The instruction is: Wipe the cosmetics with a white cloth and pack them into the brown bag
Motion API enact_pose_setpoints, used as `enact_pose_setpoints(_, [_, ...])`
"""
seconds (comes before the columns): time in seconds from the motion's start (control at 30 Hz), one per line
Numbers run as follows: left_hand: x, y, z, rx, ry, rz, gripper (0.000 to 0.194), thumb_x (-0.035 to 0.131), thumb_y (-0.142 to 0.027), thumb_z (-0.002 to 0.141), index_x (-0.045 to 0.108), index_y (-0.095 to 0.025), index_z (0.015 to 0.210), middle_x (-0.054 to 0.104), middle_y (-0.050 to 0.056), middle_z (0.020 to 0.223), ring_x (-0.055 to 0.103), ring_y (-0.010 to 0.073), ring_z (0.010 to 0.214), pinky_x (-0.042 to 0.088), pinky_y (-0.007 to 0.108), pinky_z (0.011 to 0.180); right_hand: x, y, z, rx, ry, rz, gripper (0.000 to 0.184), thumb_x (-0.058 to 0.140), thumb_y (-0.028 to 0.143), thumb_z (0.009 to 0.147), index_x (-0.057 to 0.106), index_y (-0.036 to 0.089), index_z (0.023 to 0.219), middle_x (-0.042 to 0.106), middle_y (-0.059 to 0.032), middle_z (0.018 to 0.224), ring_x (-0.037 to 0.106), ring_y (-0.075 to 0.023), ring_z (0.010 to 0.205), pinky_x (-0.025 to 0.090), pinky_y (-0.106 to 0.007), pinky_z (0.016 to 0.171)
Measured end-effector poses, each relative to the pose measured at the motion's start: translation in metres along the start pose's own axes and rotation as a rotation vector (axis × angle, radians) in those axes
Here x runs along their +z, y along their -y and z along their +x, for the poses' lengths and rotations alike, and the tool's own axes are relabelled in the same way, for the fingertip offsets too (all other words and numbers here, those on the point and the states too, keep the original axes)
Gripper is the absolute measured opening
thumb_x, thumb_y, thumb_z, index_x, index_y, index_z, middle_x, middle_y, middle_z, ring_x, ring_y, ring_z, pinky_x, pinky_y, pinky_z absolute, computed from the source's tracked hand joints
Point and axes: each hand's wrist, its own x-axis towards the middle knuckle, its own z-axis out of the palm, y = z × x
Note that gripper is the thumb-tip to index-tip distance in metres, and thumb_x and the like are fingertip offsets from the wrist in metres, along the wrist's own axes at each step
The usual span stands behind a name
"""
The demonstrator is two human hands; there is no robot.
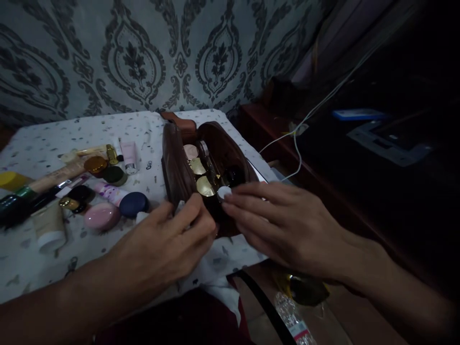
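Observation:
A brown pouch [173, 167] stands unzipped on the cloth-covered table, with gold-lidded round containers [204, 186] and a pale pink round one [190, 152] inside. At its near left edge my left hand [168, 239] is closed, fingers bent together. Something whitish shows by its fingertips, but what they grip is hidden. My right hand [283, 220] reaches over the pouch's near right side with fingers stretched out. Its fingertips touch a small white round cap [224, 193] at the pouch's opening; the thumb is out of sight.
To the left lie a pink oval case [102, 216], a dark blue round case [134, 204], a beige tube [49, 227], a pink tube [128, 155] and several other cosmetics. White cables [323, 100] hang at the right. Crinkled clear plastic [293, 318] lies below the table edge.

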Motion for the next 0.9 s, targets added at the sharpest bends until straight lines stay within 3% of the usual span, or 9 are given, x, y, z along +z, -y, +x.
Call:
enact_pose_setpoints(0.07, [0.002,-0.005,0.004,0.009,0.029,0.022,0.036,0.053,-0.021,0.091,0.067,-0.021,0.124,0.066,0.010,0.124,0.054,0.0295,0.128,0.050,0.036,0.079,-0.002,-0.009,0.014,-0.002,0.066,-0.086,0.030,0.041,0.017,0.102,0.066,0.014,0.118,0.071,-0.0126,0.113,0.060,-0.0273,0.113,0.050,-0.044,0.088])
enact_pose_setpoints(0.23, [0.006,-0.003,0.002,0.020,0.029,-0.016,0.040,0.057,-0.027,0.089,0.065,-0.025,0.128,0.064,0.010,0.130,0.051,0.0294,0.130,0.049,0.036,0.079,-0.004,-0.026,0.032,-0.064,0.300,-0.189,0.015,0.054,0.011,0.094,0.068,0.014,0.096,0.070,-0.0089,0.087,0.060,-0.0242,0.089,0.041,-0.039,0.081])
enact_pose_setpoints(0.4, [0.010,-0.004,-0.002,-0.026,-0.018,-0.033,0.036,0.059,-0.025,0.088,0.068,-0.025,0.123,0.066,0.010,0.125,0.051,0.0292,0.127,0.048,0.035,0.075,-0.008,-0.029,0.038,-0.070,0.340,-0.167,0.018,0.051,0.011,0.096,0.068,0.016,0.096,0.067,-0.0071,0.089,0.058,-0.0206,0.085,0.037,-0.035,0.079])
enact_pose_setpoints(0.53, [0.011,-0.002,-0.003,0.002,-0.040,-0.025,0.033,0.058,-0.031,0.091,0.068,-0.027,0.123,0.066,0.008,0.123,0.050,0.0296,0.128,0.048,0.037,0.075,-0.006,-0.028,0.047,-0.091,0.471,-0.103,0.015,0.056,0.010,0.094,0.069,0.015,0.088,0.068,-0.0075,0.090,0.057,-0.0191,0.083,0.037,-0.033,0.072])
enact_pose_setpoints(0.7, [0.011,-0.002,-0.008,-0.015,-0.063,0.022,0.036,0.057,-0.031,0.092,0.066,-0.029,0.127,0.067,0.008,0.121,0.052,0.0287,0.125,0.048,0.039,0.074,-0.005,-0.024,0.050,-0.025,0.618,-0.176,0.014,0.062,0.009,0.088,0.069,0.016,0.078,0.071,-0.0063,0.084,0.060,-0.0178,0.075,0.036,-0.032,0.068])
enact_pose_setpoints(0.9, [0.010,-0.005,-0.011,-0.048,-0.099,0.040,0.037,0.059,-0.028,0.086,0.070,-0.030,0.122,0.070,0.008,0.116,0.056,0.0282,0.119,0.049,0.037,0.071,-0.007,-0.015,0.050,-0.031,0.655,-0.251,0.015,0.064,0.011,0.086,0.067,0.017,0.072,0.072,-0.0057,0.085,0.065,-0.0182,0.072,0.037,-0.033,0.066])
